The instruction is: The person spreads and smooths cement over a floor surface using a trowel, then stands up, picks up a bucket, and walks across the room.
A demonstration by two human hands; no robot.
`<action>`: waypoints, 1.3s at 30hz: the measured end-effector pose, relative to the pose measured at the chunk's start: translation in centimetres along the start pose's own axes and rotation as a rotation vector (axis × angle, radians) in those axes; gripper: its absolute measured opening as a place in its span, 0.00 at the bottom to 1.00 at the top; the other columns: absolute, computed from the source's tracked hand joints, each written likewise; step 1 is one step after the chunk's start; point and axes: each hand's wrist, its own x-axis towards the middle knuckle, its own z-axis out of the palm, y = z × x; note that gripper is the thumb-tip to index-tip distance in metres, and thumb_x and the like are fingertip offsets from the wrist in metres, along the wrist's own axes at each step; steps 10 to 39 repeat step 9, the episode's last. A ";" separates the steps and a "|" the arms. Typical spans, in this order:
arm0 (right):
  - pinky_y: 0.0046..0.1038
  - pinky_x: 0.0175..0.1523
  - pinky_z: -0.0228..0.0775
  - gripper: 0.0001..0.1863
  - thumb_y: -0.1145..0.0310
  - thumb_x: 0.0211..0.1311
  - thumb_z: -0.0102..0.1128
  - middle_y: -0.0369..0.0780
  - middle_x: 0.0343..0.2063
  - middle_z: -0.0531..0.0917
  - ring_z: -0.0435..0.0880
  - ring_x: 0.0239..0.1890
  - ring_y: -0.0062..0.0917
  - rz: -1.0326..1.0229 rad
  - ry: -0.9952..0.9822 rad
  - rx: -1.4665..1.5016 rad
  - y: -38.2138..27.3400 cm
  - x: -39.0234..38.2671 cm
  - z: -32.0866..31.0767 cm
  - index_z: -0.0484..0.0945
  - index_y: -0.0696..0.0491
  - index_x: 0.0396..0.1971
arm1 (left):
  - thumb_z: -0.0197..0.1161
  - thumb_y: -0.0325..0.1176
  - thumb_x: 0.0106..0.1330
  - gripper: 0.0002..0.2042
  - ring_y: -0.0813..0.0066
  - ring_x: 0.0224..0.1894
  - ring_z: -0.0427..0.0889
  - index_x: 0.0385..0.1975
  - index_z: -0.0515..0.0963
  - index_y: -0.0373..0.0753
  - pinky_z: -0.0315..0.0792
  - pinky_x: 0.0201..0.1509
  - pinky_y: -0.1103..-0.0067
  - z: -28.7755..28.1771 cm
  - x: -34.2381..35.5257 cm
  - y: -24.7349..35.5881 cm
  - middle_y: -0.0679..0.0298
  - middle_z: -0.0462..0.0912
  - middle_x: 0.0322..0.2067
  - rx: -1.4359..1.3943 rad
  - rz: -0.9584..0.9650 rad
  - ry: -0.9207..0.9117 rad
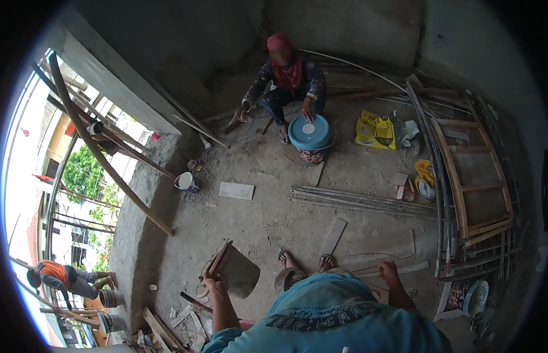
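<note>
My left hand (214, 285) is closed on the rim side of a grey, dirt-smeared bucket (243, 275). The bucket hangs tilted beside my left leg, its mouth turned to the left. A thin, flat brownish piece (218, 254) shows along its rim; what it is I cannot tell. On my other side, my right hand (388, 271) is raised with curled fingers, apart from any object, and nothing shows in it. Both my feet, in sandals, stand on the dusty floor (268, 226) near a narrow grey strip (333, 236).
A crouching person (289, 76) touches a blue-lidded bucket (310, 133) ahead. Long poles (362, 200) lie across the floor. Wooden frames (459, 176) lean at the right. A small white bucket (186, 182) stands near the left ledge, beyond which another person (68, 276) bends outside.
</note>
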 end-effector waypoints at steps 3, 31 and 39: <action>0.26 0.26 0.68 0.09 0.65 0.55 0.64 0.35 0.18 0.77 0.76 0.20 0.20 -0.205 0.096 -0.188 -1.7 3.8 -3.7 0.75 0.53 0.29 | 0.64 0.50 0.61 0.11 0.78 0.19 0.71 0.28 0.78 0.51 0.66 0.17 0.86 -2.1 0.6 6.5 0.72 0.78 0.22 -0.109 0.135 0.013; 0.29 0.20 0.65 0.09 0.67 0.54 0.64 0.37 0.20 0.80 0.75 0.16 0.20 -0.121 -0.078 -0.671 -10.6 9.6 2.2 0.75 0.54 0.32 | 0.63 0.51 0.63 0.14 0.79 0.18 0.72 0.30 0.77 0.47 0.68 0.17 0.85 -12.5 -2.6 17.5 0.70 0.78 0.22 -0.422 0.496 0.027; 0.29 0.20 0.65 0.09 0.67 0.54 0.64 0.37 0.20 0.80 0.75 0.16 0.20 -0.121 -0.078 -0.671 -10.6 9.6 2.2 0.75 0.54 0.32 | 0.63 0.51 0.63 0.14 0.79 0.18 0.72 0.30 0.77 0.47 0.68 0.17 0.85 -12.5 -2.6 17.5 0.70 0.78 0.22 -0.422 0.496 0.027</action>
